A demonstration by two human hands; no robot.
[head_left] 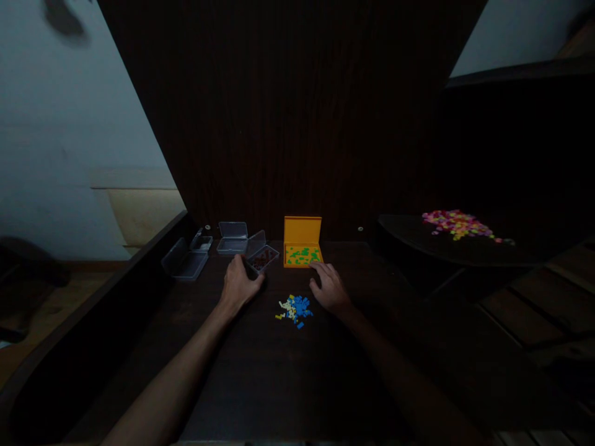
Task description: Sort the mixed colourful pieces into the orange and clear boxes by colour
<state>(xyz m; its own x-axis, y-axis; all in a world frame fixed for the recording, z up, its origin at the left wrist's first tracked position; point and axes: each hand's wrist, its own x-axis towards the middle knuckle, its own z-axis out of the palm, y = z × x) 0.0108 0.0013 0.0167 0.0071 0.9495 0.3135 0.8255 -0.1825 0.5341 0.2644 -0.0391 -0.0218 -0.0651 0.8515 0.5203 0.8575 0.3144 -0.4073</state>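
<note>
Orange case holds green pieces | blue-yellow pile loose mid-table | left hand touches clear box, grip unclear | right hand open, empty

Dark wood worktop: clear plastic cases far left, orange box far centre, small blue/yellow bricks centre.

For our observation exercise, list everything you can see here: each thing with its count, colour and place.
Orange box: one, lid open, green pieces inside, table centre back.
Clear box with dark pieces: one, open, beside the left hand.
Other clear boxes: about three, back left.
Small bricks: one pile, blue, yellow, pale, between the hands.
Mixed pieces: one heap, pink and yellow, round side table on the right.
Table: one, dark wood.
Left hand: touching the clear box.
Right hand: at the orange box's front edge.
</note>
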